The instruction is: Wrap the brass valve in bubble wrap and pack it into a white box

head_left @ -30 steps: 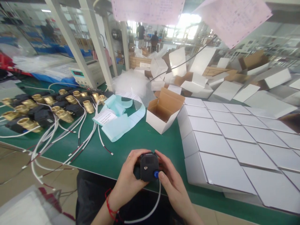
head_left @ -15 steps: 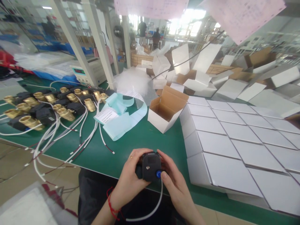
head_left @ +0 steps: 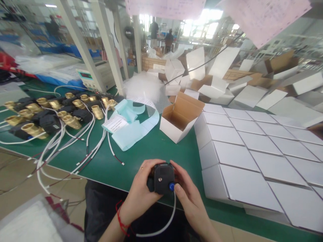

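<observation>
Between my hands, at the table's front edge, is a motorized valve (head_left: 164, 178) with a black square housing and a blue cable gland. A white cable (head_left: 174, 208) curves down from the gland toward my left wrist. My left hand (head_left: 141, 188) is wrapped round the housing's left side. My right hand (head_left: 188, 191) grips the right side, its thumb by the blue gland. Most of the valve's underside is hidden by the hands. Beyond it stands an open white box (head_left: 173, 129) with a brown inside.
Several brass valves (head_left: 32, 129) with black housings lie at the left, their white cables (head_left: 50, 148) hanging over the edge. A strip of light-blue labels (head_left: 128, 136) lies mid-table. Closed white boxes (head_left: 239, 181) are stacked at the right; open cartons (head_left: 249, 95) are heaped behind.
Both hands keep their hold on the valve, with hardly any movement. The whole view has shifted very slightly.
</observation>
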Tool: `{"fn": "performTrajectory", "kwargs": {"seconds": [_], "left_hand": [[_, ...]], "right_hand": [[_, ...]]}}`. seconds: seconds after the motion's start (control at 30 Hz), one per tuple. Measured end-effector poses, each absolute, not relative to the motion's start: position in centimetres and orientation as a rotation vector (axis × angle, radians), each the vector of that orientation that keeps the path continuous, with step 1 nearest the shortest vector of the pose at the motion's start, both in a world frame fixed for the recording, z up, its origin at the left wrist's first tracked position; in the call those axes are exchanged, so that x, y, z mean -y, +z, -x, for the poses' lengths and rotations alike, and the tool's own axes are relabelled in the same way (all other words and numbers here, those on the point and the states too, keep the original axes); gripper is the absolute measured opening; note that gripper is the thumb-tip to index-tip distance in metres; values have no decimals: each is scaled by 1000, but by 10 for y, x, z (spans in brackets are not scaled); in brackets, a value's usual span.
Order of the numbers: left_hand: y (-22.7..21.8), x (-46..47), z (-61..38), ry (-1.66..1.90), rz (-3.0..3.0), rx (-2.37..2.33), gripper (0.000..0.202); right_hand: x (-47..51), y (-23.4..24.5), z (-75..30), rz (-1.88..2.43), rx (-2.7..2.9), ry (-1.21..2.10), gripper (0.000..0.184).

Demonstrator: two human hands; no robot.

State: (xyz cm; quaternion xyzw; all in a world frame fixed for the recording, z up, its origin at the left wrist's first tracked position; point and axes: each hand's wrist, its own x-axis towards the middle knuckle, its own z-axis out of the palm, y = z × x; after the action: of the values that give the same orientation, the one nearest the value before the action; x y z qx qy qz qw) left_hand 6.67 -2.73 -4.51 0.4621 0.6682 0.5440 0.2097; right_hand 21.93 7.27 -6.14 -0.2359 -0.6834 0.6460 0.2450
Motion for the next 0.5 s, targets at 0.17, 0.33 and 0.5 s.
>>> {"fn": "performTrajectory", "kwargs": {"seconds": [0.17,0.33,0.5], "left_hand": [[-44,26,-67,1504,-1245,-1851,65],[-45,26,-66,1503,-1237,-1864,63],[-46,27,-67,1512,-1242,-1877,59]], "right_hand": [[-72,-62,-217,712,1843,1702,39],[-72,-59,-215,800,1818,1657,42],[-74,-54,-213,798,1892,1626,42]]}}
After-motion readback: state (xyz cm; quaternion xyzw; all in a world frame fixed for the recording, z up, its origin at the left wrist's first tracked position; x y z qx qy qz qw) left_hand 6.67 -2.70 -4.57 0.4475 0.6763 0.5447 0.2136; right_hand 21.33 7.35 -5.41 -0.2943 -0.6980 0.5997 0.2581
